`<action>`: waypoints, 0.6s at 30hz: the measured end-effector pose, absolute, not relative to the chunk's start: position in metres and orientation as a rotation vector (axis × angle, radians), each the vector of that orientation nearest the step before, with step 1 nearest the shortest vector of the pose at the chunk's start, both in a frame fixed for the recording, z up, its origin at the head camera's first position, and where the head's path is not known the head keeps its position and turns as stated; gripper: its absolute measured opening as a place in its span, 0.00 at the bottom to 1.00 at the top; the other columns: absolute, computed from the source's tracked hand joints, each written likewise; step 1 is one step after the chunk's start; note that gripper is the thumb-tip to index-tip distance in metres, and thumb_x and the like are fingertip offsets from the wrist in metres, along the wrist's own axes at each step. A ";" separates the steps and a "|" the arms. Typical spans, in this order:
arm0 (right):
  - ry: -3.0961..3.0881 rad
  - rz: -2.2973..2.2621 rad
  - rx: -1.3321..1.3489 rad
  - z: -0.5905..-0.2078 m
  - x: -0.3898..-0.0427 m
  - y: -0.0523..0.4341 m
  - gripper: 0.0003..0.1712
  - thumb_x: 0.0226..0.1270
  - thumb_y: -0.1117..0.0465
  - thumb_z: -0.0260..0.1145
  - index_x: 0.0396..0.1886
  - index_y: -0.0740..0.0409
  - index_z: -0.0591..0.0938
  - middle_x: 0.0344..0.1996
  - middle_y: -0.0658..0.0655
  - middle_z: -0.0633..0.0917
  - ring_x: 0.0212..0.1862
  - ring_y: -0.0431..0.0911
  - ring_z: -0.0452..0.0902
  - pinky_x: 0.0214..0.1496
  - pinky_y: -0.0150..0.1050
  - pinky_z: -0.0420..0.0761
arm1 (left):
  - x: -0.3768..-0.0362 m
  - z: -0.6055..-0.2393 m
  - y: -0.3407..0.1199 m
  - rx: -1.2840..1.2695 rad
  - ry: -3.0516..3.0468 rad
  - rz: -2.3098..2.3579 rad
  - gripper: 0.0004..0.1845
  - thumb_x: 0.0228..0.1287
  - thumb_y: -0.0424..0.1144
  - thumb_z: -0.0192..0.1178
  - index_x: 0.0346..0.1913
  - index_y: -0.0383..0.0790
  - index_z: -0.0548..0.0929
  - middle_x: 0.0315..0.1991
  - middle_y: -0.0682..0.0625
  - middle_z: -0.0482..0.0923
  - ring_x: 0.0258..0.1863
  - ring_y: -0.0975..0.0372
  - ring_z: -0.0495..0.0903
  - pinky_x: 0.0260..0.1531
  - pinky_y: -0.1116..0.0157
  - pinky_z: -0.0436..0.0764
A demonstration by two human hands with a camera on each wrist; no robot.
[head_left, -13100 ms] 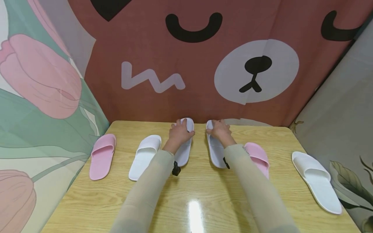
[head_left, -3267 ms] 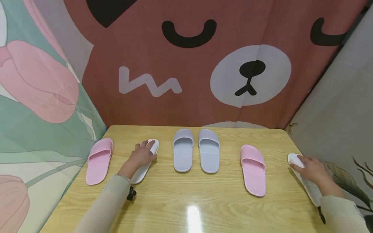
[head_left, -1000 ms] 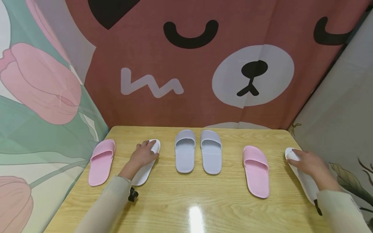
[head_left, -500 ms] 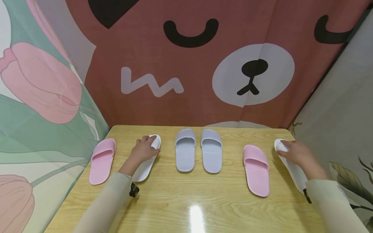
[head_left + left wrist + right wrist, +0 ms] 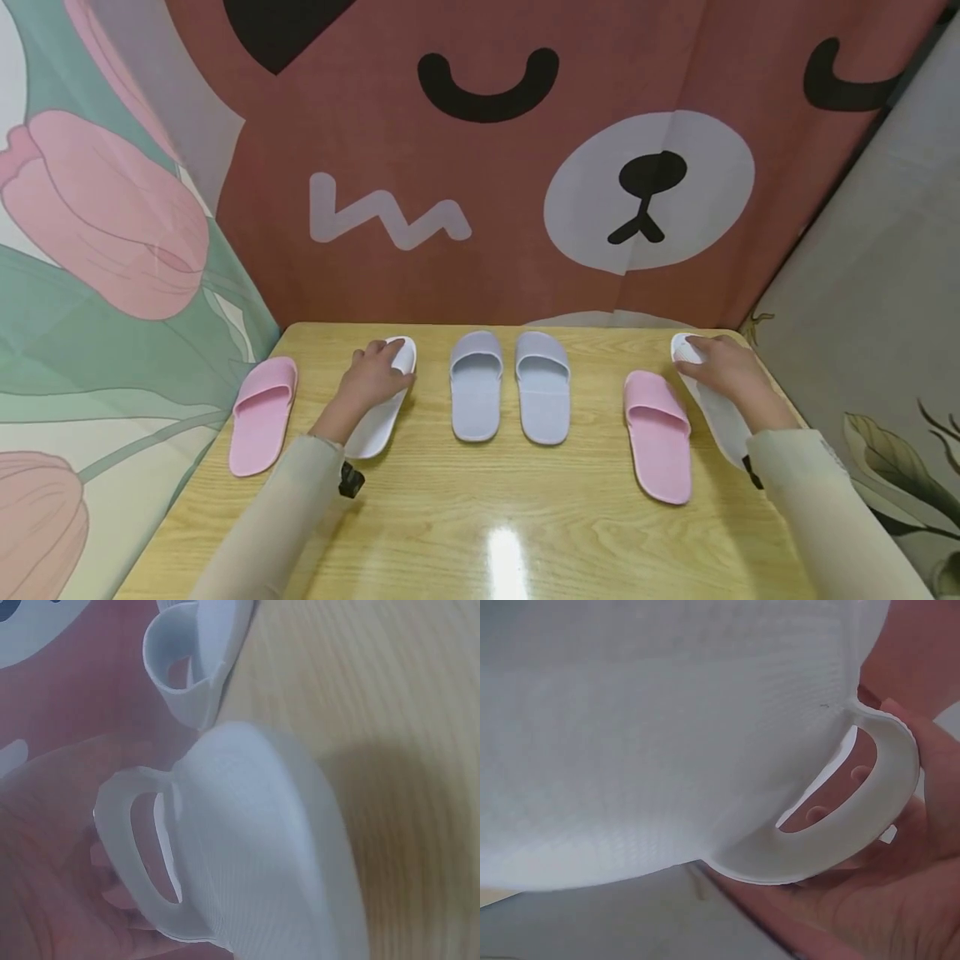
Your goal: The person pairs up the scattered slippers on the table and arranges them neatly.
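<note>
My left hand [image 5: 367, 382] grips a white slipper [image 5: 373, 432] by its strap at the left of the table. Its shadow falls on the wood beside it in the left wrist view, so it is off the tabletop. Across the table, my right hand [image 5: 726, 371] grips the other white slipper [image 5: 720, 417] around the strap end, also raised, just right of a pink slipper [image 5: 658, 437]. Fingers show through the strap opening of the white slipper [image 5: 630, 750] in the right wrist view. Two pale lavender slippers, one left [image 5: 476, 400] and one right [image 5: 543, 400], lie side by side at mid-table.
Another pink slipper [image 5: 262, 417] lies near the left edge of the wooden table [image 5: 450, 517]. A brown bear-print cloth [image 5: 360, 283] hangs behind the table. Printed cloths flank both sides, flowers on the left cloth [image 5: 112, 358].
Both hands have left the lavender slippers, now closer together, for the white ones. Lately my right hand has carried its slipper leftward and back; my left has moved its own slightly back.
</note>
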State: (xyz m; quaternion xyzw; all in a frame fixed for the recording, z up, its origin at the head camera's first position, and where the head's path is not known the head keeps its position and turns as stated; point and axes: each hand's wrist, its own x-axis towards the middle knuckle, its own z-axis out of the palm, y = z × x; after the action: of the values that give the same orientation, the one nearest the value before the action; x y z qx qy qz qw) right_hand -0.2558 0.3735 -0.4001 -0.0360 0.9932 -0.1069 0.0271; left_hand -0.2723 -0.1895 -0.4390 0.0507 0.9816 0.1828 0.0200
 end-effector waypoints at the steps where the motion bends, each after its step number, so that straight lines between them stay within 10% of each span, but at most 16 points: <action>1: 3.071 -0.331 -0.118 -0.398 -0.258 0.369 0.42 0.71 0.44 0.62 0.72 0.71 0.66 0.62 0.83 0.70 0.64 0.77 0.63 0.63 0.72 0.65 | -0.272 -0.438 -0.188 0.157 3.047 0.571 0.43 0.63 0.56 0.62 0.78 0.46 0.61 0.75 0.33 0.58 0.68 0.32 0.61 0.54 0.34 0.74; 18: 3.016 -0.490 -0.065 -0.383 -0.284 0.297 0.44 0.73 0.39 0.58 0.77 0.64 0.63 0.69 0.75 0.68 0.69 0.74 0.58 0.65 0.71 0.65 | -0.279 -0.428 -0.179 0.116 2.987 0.631 0.45 0.65 0.57 0.62 0.80 0.48 0.58 0.76 0.34 0.54 0.70 0.33 0.57 0.57 0.34 0.71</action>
State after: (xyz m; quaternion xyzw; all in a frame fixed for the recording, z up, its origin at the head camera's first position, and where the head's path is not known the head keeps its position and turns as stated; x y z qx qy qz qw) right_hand -0.2840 0.2975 -0.3829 -0.0213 0.9859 -0.1603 0.0429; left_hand -0.2795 -0.1794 -0.4280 0.0380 0.9768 0.2063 0.0433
